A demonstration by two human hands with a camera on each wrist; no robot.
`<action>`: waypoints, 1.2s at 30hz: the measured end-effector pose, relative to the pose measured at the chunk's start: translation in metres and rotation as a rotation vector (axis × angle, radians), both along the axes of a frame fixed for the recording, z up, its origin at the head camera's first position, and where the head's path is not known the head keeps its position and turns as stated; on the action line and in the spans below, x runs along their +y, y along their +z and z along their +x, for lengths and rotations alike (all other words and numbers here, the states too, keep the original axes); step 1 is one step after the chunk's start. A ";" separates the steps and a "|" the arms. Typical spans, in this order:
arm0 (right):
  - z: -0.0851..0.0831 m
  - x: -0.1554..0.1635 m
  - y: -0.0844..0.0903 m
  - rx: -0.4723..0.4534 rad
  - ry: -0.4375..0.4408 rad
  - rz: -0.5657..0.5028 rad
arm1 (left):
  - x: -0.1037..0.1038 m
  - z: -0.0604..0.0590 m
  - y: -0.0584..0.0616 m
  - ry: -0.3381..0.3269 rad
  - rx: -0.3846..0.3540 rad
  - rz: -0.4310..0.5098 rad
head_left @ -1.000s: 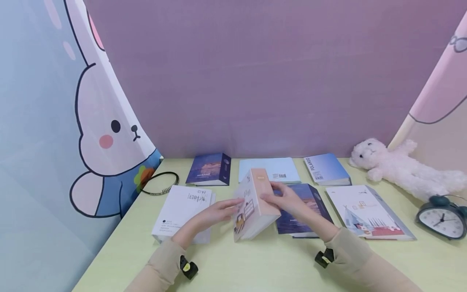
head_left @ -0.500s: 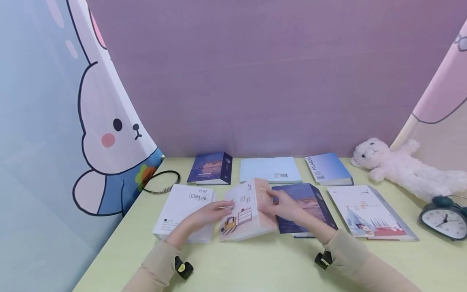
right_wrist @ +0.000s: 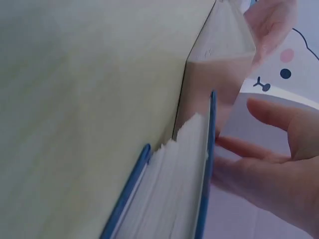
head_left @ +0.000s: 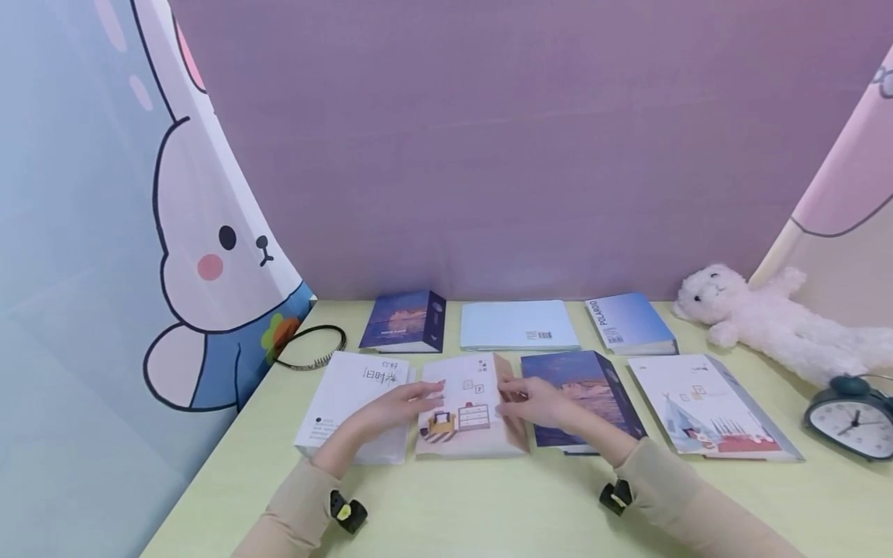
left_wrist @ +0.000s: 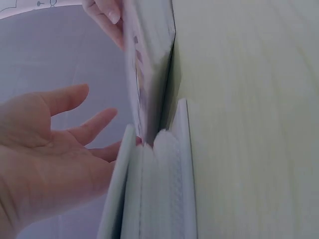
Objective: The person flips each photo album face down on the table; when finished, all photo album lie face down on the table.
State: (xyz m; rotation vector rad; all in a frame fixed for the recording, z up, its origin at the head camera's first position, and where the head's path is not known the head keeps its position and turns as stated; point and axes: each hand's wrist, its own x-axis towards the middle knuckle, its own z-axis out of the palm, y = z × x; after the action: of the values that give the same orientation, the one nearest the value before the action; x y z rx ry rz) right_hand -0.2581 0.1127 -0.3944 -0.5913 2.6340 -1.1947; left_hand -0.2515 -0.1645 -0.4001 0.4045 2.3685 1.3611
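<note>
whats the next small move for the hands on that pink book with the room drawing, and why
Probably let go and draw both hands back. The pink book already lies flat on the green table, in the gap between the white book and the dark blue book, with the left hand and right hand only resting on its edges.

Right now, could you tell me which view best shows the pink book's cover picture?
The head view: the pink book lies face up, its furniture drawing plain. Both wrist views catch it only edge-on.
</note>
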 end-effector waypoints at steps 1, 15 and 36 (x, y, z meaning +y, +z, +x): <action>0.000 0.000 0.000 -0.002 0.008 0.022 | 0.000 0.000 0.000 -0.002 0.003 -0.002; -0.003 0.004 -0.001 -0.045 0.085 0.032 | 0.001 -0.003 -0.004 0.002 0.023 -0.001; -0.006 0.004 -0.001 -0.068 -0.002 0.024 | 0.001 -0.003 -0.002 -0.007 0.036 -0.043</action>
State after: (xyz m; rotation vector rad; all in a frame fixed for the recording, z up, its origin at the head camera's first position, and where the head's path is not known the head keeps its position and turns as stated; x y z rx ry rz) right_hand -0.2646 0.1165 -0.3949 -0.5343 2.5887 -1.1602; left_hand -0.2541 -0.1632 -0.4026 0.4279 2.4186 1.3080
